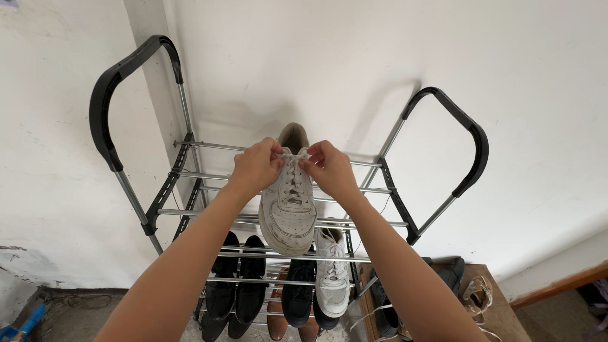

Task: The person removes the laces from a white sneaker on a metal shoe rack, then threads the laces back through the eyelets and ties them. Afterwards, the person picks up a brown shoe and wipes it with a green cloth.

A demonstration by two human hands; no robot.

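A worn white sneaker (288,212) rests on the top shelf of a metal shoe rack (190,212), toe pointing toward me. My left hand (256,166) and my right hand (329,168) meet over its tongue. Each hand pinches a white lace (292,155) between its fingertips, near the top eyelets. The heel end of the sneaker sits against the white wall behind.
The rack has black curved handles at left (111,95) and right (472,142). Lower shelves hold black shoes (237,285), a brown pair (278,320) and another white sneaker (332,278). A wooden surface (500,310) with dark shoes and a sandal stands at lower right.
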